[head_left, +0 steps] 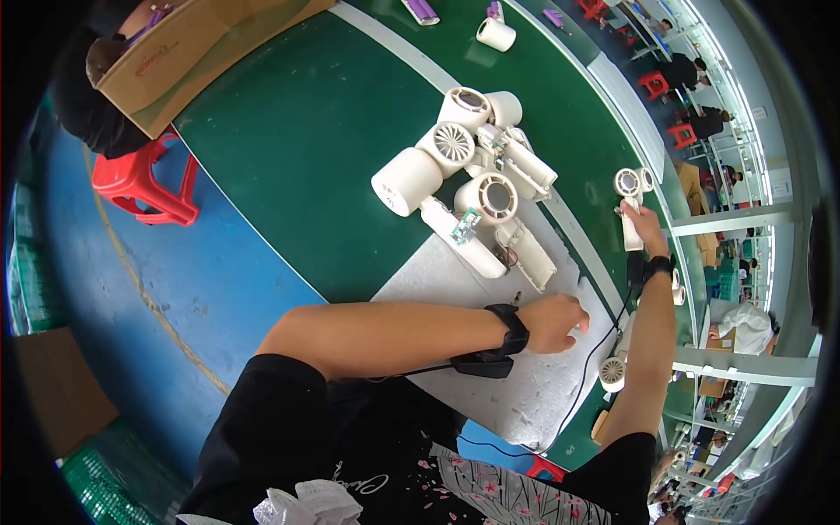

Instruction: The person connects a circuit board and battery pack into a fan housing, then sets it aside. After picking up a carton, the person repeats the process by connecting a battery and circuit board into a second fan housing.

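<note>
My right hand point(647, 229) reaches out to the far right, its fingers wrapped around the handle of a white hair dryer point(630, 229) with a round vented head. My left hand point(553, 324) hovers low over a white foam sheet point(420, 289), fingers loosely bent and a little apart, with nothing visible in it. Just beyond it, several white hair dryer bodies lie in a heap. One has a finned round opening point(451, 145); another shows a green circuit board point(466, 226) on its handle. An opened handle shell point(525, 254) lies nearest my left hand.
Another white unit with a finned end point(612, 374) lies right of the foam. A black cable point(584, 385) crosses the foam. At the far side of the green table point(289, 114) are a cardboard box point(175, 61) and purple parts point(421, 10). A red stool point(144, 185) stands left.
</note>
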`<state>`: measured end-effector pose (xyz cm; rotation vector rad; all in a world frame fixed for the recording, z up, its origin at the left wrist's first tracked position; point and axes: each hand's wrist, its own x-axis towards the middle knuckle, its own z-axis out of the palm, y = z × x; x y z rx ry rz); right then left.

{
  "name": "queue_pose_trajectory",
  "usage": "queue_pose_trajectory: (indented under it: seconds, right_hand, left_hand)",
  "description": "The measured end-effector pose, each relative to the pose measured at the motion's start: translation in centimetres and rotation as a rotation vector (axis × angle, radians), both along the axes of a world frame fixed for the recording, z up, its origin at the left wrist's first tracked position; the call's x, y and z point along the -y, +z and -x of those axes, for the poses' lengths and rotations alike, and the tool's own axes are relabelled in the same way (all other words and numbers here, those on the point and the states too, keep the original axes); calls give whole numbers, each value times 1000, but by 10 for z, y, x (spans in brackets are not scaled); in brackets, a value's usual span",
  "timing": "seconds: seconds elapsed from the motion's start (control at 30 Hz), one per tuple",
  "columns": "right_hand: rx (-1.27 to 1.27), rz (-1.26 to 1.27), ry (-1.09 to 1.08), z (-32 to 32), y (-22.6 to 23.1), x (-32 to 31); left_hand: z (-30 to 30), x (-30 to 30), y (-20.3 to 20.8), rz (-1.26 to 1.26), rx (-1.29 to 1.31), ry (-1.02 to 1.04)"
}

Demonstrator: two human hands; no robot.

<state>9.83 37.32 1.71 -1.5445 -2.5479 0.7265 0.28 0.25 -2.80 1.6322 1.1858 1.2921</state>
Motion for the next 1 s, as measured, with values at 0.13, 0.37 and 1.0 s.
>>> queue_pose_trajectory:
  seconds: [0.13, 0.37, 1.0]
  right_hand:
    - [42, 5, -21, 1, 5, 27]
    - [-116, 79, -116, -26, 25, 107]
    - [329, -386, -171, -114, 52, 299]
  left_hand:
    - [2, 2, 2, -21, -36, -19]
    - [2, -1, -4, -79, -90, -44]
    - [8, -4, 5, -23, -99, -93]
